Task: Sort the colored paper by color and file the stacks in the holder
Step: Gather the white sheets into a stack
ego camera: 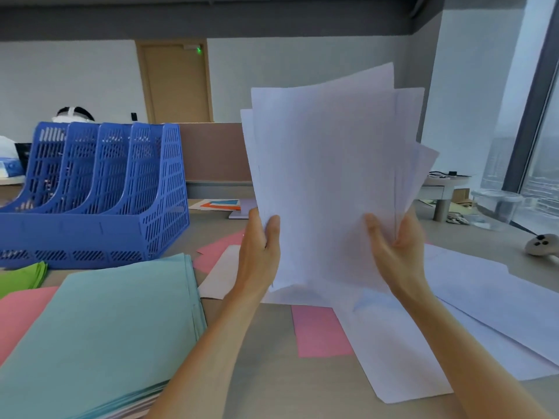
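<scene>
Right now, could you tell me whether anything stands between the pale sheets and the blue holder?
Nothing visible does. The left hand and right hand hold the pale sheets upright; only flat pink sheets lie on the table between them and the blue holder, whose slots look empty.

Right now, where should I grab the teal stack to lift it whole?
Probably its right long edge, from the right: the teal stack lies flat, sheets fanned there beside bare table, while pink paper and green paper crowd its left.
</scene>
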Tool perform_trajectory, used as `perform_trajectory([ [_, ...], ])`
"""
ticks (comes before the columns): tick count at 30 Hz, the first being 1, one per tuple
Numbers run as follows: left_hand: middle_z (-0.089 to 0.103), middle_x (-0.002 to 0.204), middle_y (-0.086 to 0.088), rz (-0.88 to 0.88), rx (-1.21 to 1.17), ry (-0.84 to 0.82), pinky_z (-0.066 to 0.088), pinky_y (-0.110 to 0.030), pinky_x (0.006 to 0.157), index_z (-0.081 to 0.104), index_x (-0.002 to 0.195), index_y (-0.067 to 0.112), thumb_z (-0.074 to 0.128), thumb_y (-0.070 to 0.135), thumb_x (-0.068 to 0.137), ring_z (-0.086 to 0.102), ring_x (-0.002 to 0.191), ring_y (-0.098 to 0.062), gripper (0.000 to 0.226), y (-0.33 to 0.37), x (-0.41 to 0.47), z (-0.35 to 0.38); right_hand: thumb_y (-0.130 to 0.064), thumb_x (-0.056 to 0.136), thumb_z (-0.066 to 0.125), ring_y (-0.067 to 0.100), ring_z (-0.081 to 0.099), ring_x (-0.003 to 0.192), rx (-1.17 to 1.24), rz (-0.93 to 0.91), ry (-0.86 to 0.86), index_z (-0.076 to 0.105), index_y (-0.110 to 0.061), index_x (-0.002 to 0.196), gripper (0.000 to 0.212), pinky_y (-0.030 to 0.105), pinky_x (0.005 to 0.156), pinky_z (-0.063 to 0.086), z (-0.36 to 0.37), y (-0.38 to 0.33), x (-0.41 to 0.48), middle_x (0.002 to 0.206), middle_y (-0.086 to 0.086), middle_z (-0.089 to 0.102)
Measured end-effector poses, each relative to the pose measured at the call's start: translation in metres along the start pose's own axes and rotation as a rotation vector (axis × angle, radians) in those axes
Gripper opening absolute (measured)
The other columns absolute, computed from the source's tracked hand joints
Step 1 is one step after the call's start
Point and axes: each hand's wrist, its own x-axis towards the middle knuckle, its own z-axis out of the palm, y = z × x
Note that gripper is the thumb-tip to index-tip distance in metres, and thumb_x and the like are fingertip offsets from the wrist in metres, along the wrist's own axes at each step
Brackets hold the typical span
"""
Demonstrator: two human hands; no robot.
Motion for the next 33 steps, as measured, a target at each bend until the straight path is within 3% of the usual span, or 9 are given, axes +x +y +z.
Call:
perform_trajectory([
  [5, 0.058, 0.115, 0.018, 0.030, -0.071, -0.007, 0.045, -0.010, 0.082, 0.036, 0.124, 0.024, 0.038, 0.028, 0.102, 0.056, 0.101, 0.006, 0.022, 0.008, 0.003, 0.001, -0.019, 0.094, 0.060, -0.003, 0.057, 0.110, 0.004, -0.065, -0.014, 0.047, -0.029, 0.125, 0.035, 0.019, 0.091, 0.044, -0.005, -0.010, 0.000, 0.114, -0.024, 0.059],
  [8, 0.052, 0.128, 0.016, 0.048, -0.081, -0.004, 0.044, -0.020, 0.097, 0.028, 0.130, 0.034, 0.039, 0.031, 0.102, 0.052, 0.117, 0.001, 0.030, 0.013, 0.006, 0.001, -0.023, 0.092, 0.063, 0.000, 0.057, 0.112, 0.028, -0.057, -0.039, 0.048, -0.024, 0.128, 0.039, 0.020, 0.091, 0.046, -0.008, -0.012, 0.003, 0.120, -0.014, 0.060],
  [11, 0.051, 0.131, 0.014, 0.070, -0.017, -0.013, 0.044, -0.026, 0.099, 0.030, 0.133, 0.031, 0.039, 0.032, 0.102, 0.051, 0.119, -0.002, 0.032, 0.022, 0.013, -0.001, -0.021, 0.092, 0.065, 0.005, 0.062, 0.109, 0.093, -0.006, -0.064, 0.053, -0.020, 0.127, 0.038, 0.024, 0.089, 0.051, -0.009, -0.018, 0.009, 0.119, -0.007, 0.064],
  [14, 0.054, 0.128, 0.007, 0.089, 0.062, -0.009, 0.046, -0.029, 0.094, 0.032, 0.138, 0.020, 0.036, 0.029, 0.103, 0.054, 0.111, -0.009, 0.036, 0.037, 0.027, -0.008, -0.022, 0.090, 0.067, 0.005, 0.066, 0.100, 0.103, 0.054, -0.114, 0.056, -0.020, 0.121, 0.033, 0.025, 0.084, 0.055, -0.009, -0.035, 0.026, 0.113, -0.007, 0.068],
  [18, 0.054, 0.115, 0.015, 0.069, 0.042, -0.009, 0.042, -0.018, 0.086, 0.031, 0.137, 0.018, 0.035, 0.026, 0.103, 0.053, 0.101, -0.001, 0.035, 0.054, 0.032, -0.013, -0.029, 0.087, 0.070, 0.006, 0.068, 0.095, 0.106, 0.089, -0.139, 0.056, -0.022, 0.117, 0.034, 0.028, 0.079, 0.055, -0.010, -0.058, 0.043, 0.108, -0.008, 0.069],
  [21, 0.052, 0.127, 0.007, -0.009, -0.016, -0.025, 0.041, -0.016, 0.087, 0.029, 0.138, 0.018, 0.038, 0.024, 0.102, 0.052, 0.110, -0.007, 0.037, 0.056, 0.021, -0.010, -0.028, 0.085, 0.073, 0.005, 0.067, 0.095, 0.129, 0.151, -0.133, 0.055, -0.023, 0.118, 0.039, 0.024, 0.076, 0.054, -0.010, -0.050, 0.034, 0.108, -0.010, 0.068],
  [25, 0.055, 0.111, 0.014, -0.217, 0.029, -0.091, 0.043, -0.025, 0.078, 0.029, 0.126, 0.027, 0.037, 0.027, 0.101, 0.054, 0.092, -0.003, 0.026, 0.036, -0.003, -0.005, -0.023, 0.084, 0.074, 0.009, 0.067, 0.099, 0.129, 0.323, -0.188, 0.055, -0.020, 0.125, 0.045, 0.027, 0.077, 0.053, -0.013, -0.007, 0.003, 0.114, -0.005, 0.068],
  [28, 0.059, 0.106, 0.001, -0.324, 0.169, -0.179, 0.046, -0.037, 0.080, 0.034, 0.122, 0.021, 0.035, 0.027, 0.101, 0.058, 0.091, -0.017, 0.022, 0.017, -0.017, -0.006, -0.011, 0.088, 0.066, 0.015, 0.067, 0.097, 0.037, 0.368, -0.220, 0.060, -0.015, 0.121, 0.033, 0.029, 0.077, 0.052, -0.015, 0.017, -0.015, 0.111, 0.000, 0.070],
  [33, 0.059, 0.114, 0.003, -0.382, 0.170, -0.318, 0.052, -0.035, 0.083, 0.033, 0.131, 0.024, 0.035, 0.024, 0.101, 0.061, 0.098, -0.015, 0.029, 0.009, -0.014, -0.003, -0.006, 0.090, 0.056, 0.026, 0.065, 0.095, -0.102, 0.373, -0.203, 0.064, -0.013, 0.106, 0.019, 0.039, 0.079, 0.052, -0.016, 0.029, -0.011, 0.098, 0.002, 0.069],
])
